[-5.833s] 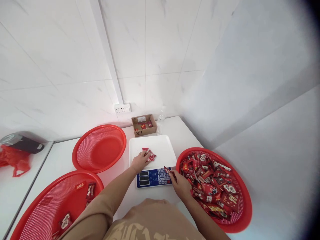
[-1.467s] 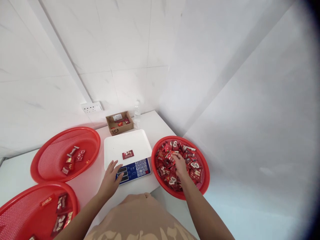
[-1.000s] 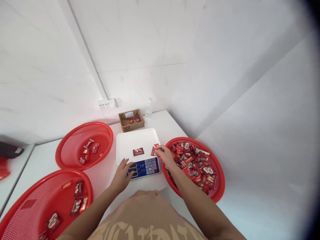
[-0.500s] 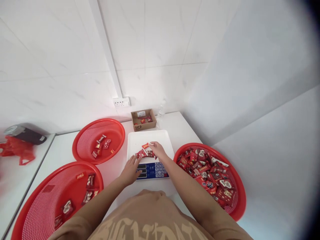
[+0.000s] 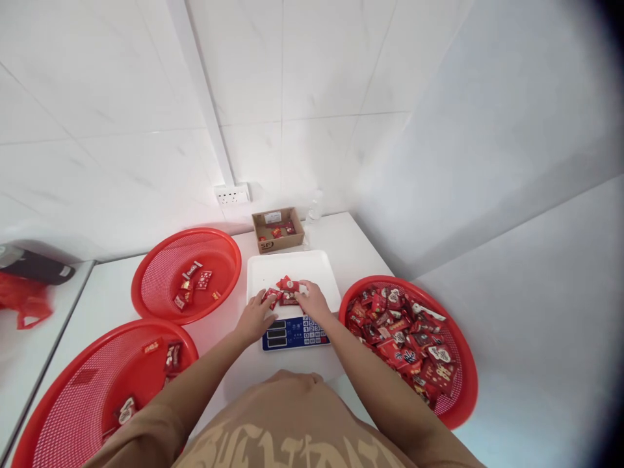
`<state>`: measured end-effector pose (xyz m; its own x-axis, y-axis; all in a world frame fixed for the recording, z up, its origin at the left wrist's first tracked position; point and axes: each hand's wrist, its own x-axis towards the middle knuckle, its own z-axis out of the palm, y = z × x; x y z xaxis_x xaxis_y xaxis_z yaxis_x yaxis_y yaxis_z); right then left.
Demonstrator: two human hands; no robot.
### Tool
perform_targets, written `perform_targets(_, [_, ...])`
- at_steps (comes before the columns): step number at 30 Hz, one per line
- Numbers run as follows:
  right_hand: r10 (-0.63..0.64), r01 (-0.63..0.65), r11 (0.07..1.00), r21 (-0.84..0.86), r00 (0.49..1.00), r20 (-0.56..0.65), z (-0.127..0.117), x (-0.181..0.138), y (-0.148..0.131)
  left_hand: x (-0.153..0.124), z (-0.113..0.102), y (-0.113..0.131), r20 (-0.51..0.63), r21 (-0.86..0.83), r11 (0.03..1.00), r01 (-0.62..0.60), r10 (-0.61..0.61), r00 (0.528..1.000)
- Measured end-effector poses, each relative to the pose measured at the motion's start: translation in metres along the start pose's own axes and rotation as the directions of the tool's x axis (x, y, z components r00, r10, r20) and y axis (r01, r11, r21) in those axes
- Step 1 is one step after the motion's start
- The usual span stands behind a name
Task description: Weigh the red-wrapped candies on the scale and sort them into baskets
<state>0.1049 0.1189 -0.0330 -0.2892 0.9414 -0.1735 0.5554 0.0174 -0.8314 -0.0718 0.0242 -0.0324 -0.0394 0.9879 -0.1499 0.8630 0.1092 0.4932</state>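
Observation:
A white electronic scale [image 5: 316, 270] with a blue keypad panel stands in front of me. Several red wrapped candies lie in a small group on its pan. My right hand [image 5: 314, 302] reaches in from the right, its fingers closed on the end of a red candy packet [image 5: 288, 285]. Beneath that packet is a darker brown-red candy [image 5: 288, 298]. On the other side, my left hand [image 5: 254, 316] rests at the pan's near left edge. Its fingertips touch another red candy [image 5: 272, 298], while the thumb stands apart from the fingers.
A red basket [image 5: 470, 377] heaped with candies stands right. On the left are two more red baskets, one farther back [image 5: 139, 279] and one nearer [image 5: 29, 416], each with some candies. Behind the scale sit a cardboard box [image 5: 277, 243] and a clear bottle [image 5: 314, 207].
The right hand has turned the red packet so that it lies more level over the darker candy. My left hand has shifted slightly up and left, and the candy by it is now tilted.

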Motion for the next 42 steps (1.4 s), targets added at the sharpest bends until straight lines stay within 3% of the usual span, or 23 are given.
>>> perform_targets(3, [-0.092, 0.093, 0.97, -0.224, 0.996, 0.014, 0.0, -0.017, 0.004, 0.008, -0.002, 0.002, -0.016, -0.056, 0.997, 0.058, -0.059, 0.998])
perform_targets(7, [-0.058, 0.073, 0.944, -0.321, 0.997, 0.056, 0.001, -0.027, 0.006, 0.017, -0.006, 0.007, -0.045, -0.094, 0.985, 0.141, -0.146, 0.988])
perform_targets(11, [-0.008, 0.013, 0.973, -0.228, 1.0, 0.021, 0.001, -0.025, 0.005, 0.018, -0.013, 0.009, -0.052, -0.315, 0.908, 0.275, -0.306, 0.951])
perform_targets(15, [0.062, -0.063, 0.993, 0.099, 0.998, 0.021, 0.008, -0.02, 0.002, 0.016, -0.015, 0.011, -0.062, -0.543, 0.775, 0.323, -0.421, 0.905])
perform_targets(17, [0.057, -0.063, 0.971, 0.232, 0.998, 0.034, 0.011, -0.019, -0.001, 0.014, -0.012, 0.012, -0.066, -0.548, 0.777, 0.309, -0.409, 0.91])
perform_targets(20, [0.004, 0.002, 0.972, 0.233, 1.0, -0.025, 0.01, -0.021, -0.001, 0.01, -0.003, 0.012, -0.064, -0.505, 0.817, 0.279, -0.358, 0.932])
perform_targets(25, [-0.015, 0.038, 0.99, 0.135, 0.986, -0.169, -0.034, -0.038, 0.023, -0.007, 0.0, 0.008, -0.201, -0.436, 0.874, 0.215, -0.328, 0.923])
perform_targets(29, [-0.037, -0.009, 0.988, -0.152, 0.955, -0.295, -0.089, -0.067, 0.072, -0.032, -0.006, 0.002, -0.171, -0.502, 0.839, 0.212, -0.336, 0.926])
perform_targets(32, [-0.001, -0.096, 0.928, -0.359, 0.966, -0.26, -0.11, -0.09, 0.114, -0.05, -0.006, 0.001, -0.067, -0.552, 0.802, 0.23, -0.317, 0.946])
perform_targets(37, [0.041, -0.116, 0.845, -0.523, 0.988, -0.152, -0.097, -0.105, 0.142, -0.065, 0.003, 0.013, 0.012, -0.496, 0.846, 0.193, -0.216, 0.976])
perform_targets(42, [0.095, -0.185, 0.886, -0.425, 0.97, -0.222, -0.087, -0.092, 0.137, -0.065, 0.005, 0.024, 0.03, -0.417, 0.901, 0.118, -0.116, 0.993])
